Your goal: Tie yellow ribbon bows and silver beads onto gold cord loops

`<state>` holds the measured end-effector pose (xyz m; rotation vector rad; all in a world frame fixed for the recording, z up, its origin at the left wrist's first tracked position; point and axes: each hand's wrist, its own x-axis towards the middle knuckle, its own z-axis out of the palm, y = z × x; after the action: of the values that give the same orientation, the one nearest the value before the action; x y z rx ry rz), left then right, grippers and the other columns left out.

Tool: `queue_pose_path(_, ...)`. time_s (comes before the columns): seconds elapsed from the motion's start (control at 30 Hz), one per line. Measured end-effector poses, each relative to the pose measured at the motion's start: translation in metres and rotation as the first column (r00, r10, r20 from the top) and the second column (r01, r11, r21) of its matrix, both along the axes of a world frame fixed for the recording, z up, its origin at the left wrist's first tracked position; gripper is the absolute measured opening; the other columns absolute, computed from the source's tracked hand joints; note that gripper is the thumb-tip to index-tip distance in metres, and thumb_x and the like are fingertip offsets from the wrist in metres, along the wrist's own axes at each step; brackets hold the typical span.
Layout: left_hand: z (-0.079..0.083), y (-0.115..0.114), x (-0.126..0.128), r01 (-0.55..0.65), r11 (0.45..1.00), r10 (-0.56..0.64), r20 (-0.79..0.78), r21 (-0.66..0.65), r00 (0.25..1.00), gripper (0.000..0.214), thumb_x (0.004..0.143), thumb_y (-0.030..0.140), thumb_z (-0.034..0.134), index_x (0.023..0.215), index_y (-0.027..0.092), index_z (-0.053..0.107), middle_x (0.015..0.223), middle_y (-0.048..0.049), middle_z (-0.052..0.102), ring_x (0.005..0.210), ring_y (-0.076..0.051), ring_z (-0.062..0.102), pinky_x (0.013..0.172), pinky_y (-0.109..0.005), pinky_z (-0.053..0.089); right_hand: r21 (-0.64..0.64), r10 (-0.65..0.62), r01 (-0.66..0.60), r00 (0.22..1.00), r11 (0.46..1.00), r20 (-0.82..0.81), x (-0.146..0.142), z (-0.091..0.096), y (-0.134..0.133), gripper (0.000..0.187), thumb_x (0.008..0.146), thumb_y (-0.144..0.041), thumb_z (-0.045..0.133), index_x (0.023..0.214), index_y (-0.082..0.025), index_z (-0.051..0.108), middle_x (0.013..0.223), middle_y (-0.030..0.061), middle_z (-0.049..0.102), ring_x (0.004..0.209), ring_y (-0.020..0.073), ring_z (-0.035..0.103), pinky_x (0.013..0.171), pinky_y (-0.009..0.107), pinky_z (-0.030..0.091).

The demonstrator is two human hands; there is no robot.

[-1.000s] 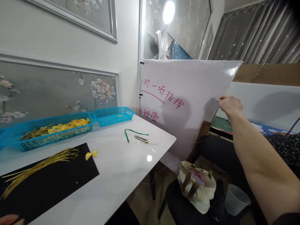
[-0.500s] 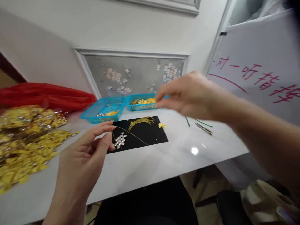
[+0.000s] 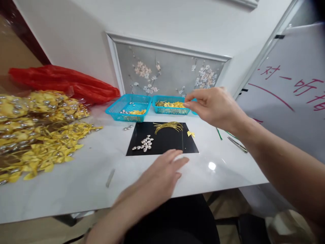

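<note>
My right hand [image 3: 212,105] is raised over the far side of the table, thumb and fingertips pinched on a thin gold wire [image 3: 182,140]. The strand hangs down across a black mat [image 3: 165,144] toward my left hand [image 3: 162,173]. That hand is at the mat's front edge with its fingers stretched and apart, slightly blurred. On the mat lie a bundle of gold wires [image 3: 169,126] and a cluster of silver beads [image 3: 146,144]. A small yellow bow [image 3: 191,134] rests at the mat's right edge.
Two blue baskets [image 3: 114,113] with beads and yellow pieces stand at the back. Yellow beaded garlands [image 3: 50,149] and red fabric [image 3: 66,83] occupy the left. Tweezers [image 3: 237,144] and green strips [image 3: 219,134] lie right, near a whiteboard [image 3: 286,67].
My left hand has moved right and down from beside the beads, and its fingers have let go of the wire. The wire now hangs near vertical from my right hand. The view has shifted left.
</note>
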<state>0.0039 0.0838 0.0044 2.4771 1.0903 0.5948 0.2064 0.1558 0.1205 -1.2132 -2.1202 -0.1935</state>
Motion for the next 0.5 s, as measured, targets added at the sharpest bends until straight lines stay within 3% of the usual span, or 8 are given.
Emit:
queue_pose_path(0.07,-0.012,-0.005,0.031,-0.002,0.999,0.006,-0.098,0.040,0.995,0.039,0.090,-0.003,0.052,0.123,0.009,0.069,0.145,-0.0233,0.061,0.140,-0.035,0.051,0.114,-0.054,0.043,0.001,-0.023,0.024,0.999,1.000,-0.030,0.005,-0.002,0.001,0.015,0.092,-0.024,0.064,0.081,-0.019,0.073,0.046,-0.0091,0.024,0.046,0.0107,0.028,0.055,0.029,0.028)
queue_pose_path(0.1,-0.018,-0.006,0.045,-0.010,0.998,0.019,-0.136,0.059,0.991,0.034,0.089,-0.006,0.054,0.116,0.006,0.071,0.142,-0.0248,0.062,0.134,-0.035,0.057,0.110,-0.052,0.048,0.008,-0.031,0.031,0.999,0.999,-0.041,0.007,-0.002,0.001,0.015,0.092,-0.023,0.064,0.081,-0.019,0.073,0.046,-0.0093,0.023,0.046,0.0109,0.027,0.055,0.029,0.028)
queue_pose_path(0.17,-0.028,-0.004,0.070,-0.025,0.996,0.041,-0.191,0.089,0.981,0.028,0.090,-0.001,0.061,0.115,0.010,0.069,0.132,-0.0160,0.069,0.112,-0.026,0.071,0.092,-0.044,0.061,0.036,-0.038,0.040,0.998,0.999,-0.058,0.006,-0.002,0.000,0.013,0.091,-0.021,0.065,0.081,-0.019,0.072,0.046,-0.0096,0.022,0.046,0.0109,0.026,0.055,0.030,0.029)
queue_pose_path(0.23,-0.035,0.001,0.088,-0.062,0.990,0.087,-0.213,0.123,0.973,0.020,0.093,0.012,0.067,0.113,0.014,0.069,0.116,-0.0083,0.074,0.095,-0.021,0.074,0.081,-0.040,0.063,0.067,-0.026,0.029,0.998,0.997,-0.054,0.004,0.000,0.001,0.011,0.091,-0.019,0.066,0.082,-0.018,0.073,0.047,-0.0099,0.023,0.046,0.0103,0.025,0.056,0.030,0.030)
queue_pose_path(0.3,-0.041,0.008,0.097,-0.104,0.980,0.137,-0.196,0.170,0.971,0.022,0.093,0.018,0.068,0.115,0.015,0.068,0.119,-0.0080,0.072,0.104,-0.024,0.071,0.089,-0.047,0.060,0.096,0.003,0.002,0.999,0.995,-0.054,0.000,0.004,0.003,0.010,0.091,-0.017,0.067,0.083,-0.017,0.074,0.048,-0.0100,0.024,0.047,0.0093,0.024,0.058,0.030,0.032)
queue_pose_path(0.4,-0.050,0.015,0.099,-0.150,0.964,0.180,-0.125,0.219,0.976,0.028,0.093,0.016,0.068,0.121,0.016,0.067,0.140,-0.0113,0.062,0.127,-0.031,0.060,0.104,-0.057,0.050,0.167,0.047,-0.031,0.995,0.985,-0.090,-0.008,0.011,0.005,0.010,0.090,-0.017,0.069,0.082,-0.016,0.075,0.051,-0.0099,0.027,0.049,0.0075,0.025,0.061,0.028,0.033)
queue_pose_path(0.5,-0.055,0.019,0.087,-0.162,0.968,0.171,-0.029,0.193,0.985,0.031,0.093,0.012,0.067,0.123,0.016,0.066,0.144,-0.0121,0.061,0.131,-0.031,0.057,0.105,-0.056,0.050,0.236,0.081,-0.053,0.991,0.970,-0.109,-0.013,0.016,0.006,0.011,0.091,-0.017,0.069,0.081,-0.015,0.074,0.053,-0.0100,0.026,0.051,0.0061,0.023,0.061,0.026,0.031)
